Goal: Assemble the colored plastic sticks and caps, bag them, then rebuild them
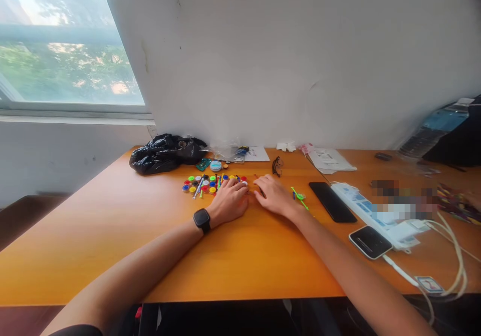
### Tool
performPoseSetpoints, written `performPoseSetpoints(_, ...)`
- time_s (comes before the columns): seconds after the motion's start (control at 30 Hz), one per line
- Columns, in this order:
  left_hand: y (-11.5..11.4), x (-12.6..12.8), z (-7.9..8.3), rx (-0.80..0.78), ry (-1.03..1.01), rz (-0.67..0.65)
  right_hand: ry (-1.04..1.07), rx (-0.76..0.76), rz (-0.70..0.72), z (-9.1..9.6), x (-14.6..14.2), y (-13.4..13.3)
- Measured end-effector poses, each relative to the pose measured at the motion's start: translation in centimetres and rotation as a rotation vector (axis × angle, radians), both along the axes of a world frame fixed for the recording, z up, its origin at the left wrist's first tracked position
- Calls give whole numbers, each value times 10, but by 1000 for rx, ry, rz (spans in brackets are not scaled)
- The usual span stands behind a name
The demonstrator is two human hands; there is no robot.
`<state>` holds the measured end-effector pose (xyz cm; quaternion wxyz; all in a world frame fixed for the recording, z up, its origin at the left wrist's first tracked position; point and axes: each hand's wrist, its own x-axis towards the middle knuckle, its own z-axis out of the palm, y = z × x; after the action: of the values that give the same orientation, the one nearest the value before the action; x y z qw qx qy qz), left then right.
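The left hand [230, 199] lies over the near right side of the colourful round caps [205, 183] and thin sticks [198, 188] on the surface [236, 261]; the right hand [276, 195] curves just beside it, near green pieces [299, 196]; whether either pinches anything, I can't tell from here.

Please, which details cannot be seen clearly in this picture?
All in the head view:
Anything beneath the left hand: covered by it.
Anything beneath the right hand: likewise.
Contents of the black bag: behind opaque plastic.
Part of the table, at right: behind pixelation.
Print on the white packet: too small.
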<state>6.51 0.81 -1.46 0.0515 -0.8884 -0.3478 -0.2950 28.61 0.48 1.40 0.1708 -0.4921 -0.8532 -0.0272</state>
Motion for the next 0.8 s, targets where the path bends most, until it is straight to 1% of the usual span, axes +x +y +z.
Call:
performPoseSetpoints(0.1, -1, 0, 1, -13, 7, -7, -43, -140, -138, 26, 23, -5)
performPoseSetpoints(0.17, -1, 0, 2, -15, 6, -16, -65, -207, -228, 38, 40, -5)
performPoseSetpoints(0.27, -1, 0, 3, -7, 5, -28, -147, -235, -382, 47, 60, -3)
performPoseSetpoints(0.37, 0, 0, 2, 6, 11, -29, -259, -277, -483, 48, 70, 0)
performPoseSetpoints(0.43, 1, 0, 2, 19, 14, -42, -306, -324, -494, 45, 73, 1)
performPoseSetpoints(0.5, 2, -1, 2, 28, 7, -69, -310, -347, -485, 41, 73, 1)
performPoseSetpoints(0.63, 2, 0, 2, 24, -19, -121, -260, -344, -447, 35, 73, 2)
performPoseSetpoints(0.8, 2, 0, 2, 22, -25, -144, -221, -310, -452, 36, 68, 2)
